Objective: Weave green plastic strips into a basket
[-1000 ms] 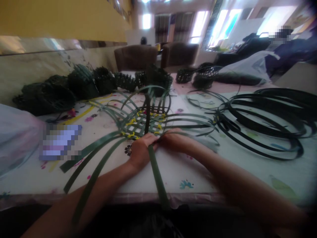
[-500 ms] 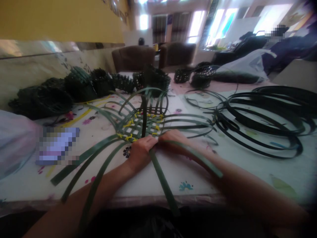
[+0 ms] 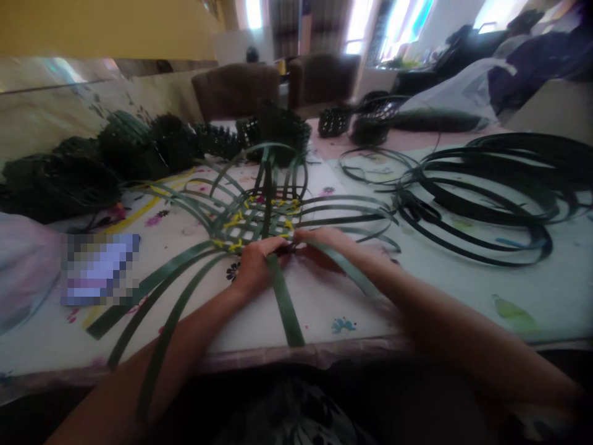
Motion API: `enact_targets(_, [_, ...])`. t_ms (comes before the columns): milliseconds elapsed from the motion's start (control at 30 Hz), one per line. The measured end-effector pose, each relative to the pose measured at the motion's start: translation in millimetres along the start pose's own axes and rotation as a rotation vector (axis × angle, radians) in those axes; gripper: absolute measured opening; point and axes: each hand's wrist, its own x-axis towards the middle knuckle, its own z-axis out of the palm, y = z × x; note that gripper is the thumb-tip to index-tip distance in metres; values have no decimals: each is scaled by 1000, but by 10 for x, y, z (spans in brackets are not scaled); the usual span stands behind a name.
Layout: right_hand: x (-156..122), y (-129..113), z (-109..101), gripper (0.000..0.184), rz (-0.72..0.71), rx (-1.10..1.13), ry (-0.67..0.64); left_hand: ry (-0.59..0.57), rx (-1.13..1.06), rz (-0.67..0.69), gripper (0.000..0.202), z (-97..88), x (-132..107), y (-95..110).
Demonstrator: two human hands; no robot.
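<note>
A flat weave of dark green strips (image 3: 259,216) with yellow ties lies on the flowered tablecloth (image 3: 324,296), its loose ends fanning out all round. My left hand (image 3: 254,264) is closed at the weave's near edge, fingers pressing on a green strip (image 3: 283,303) that runs toward me over the table edge. My right hand (image 3: 324,244) is beside it, fingers pinched on another green strip (image 3: 352,272) that curves across my right forearm.
A coil of dark strips (image 3: 486,191) lies on the right. Several finished dark woven baskets (image 3: 139,148) stand along the back left, more baskets (image 3: 352,123) at the far centre. A plastic bag (image 3: 23,266) sits at the left edge. Chairs (image 3: 236,93) stand behind.
The strip in my right hand has swung from lying flat to arching over my right forearm. Both hands stay at the weave's near edge; the view has tilted down slightly.
</note>
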Motion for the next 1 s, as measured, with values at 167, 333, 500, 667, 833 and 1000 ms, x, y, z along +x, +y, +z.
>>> enact_targets(167, [-296,-167,110,32,171,-58,33,-2,-10,-47,4,-26,7,41])
enact_targets(333, [-522,-250,226,41,289,-70,-8,1,-35,-41,6,-31,14,53])
enact_targets(500, [-629,-308,182,53,365,-84,-12,7,-25,-45,7,-12,14,22])
enact_targets(667, [-558,-239,187,52,426,-30,26,17,-32,-30,11,-16,9,19])
enact_targets(833, [-402,-6,270,43,279,42,167,9,-1,26,17,-18,5,5])
enact_targets(1000, [-120,165,214,33,96,171,250,9,27,22,14,-14,12,-22])
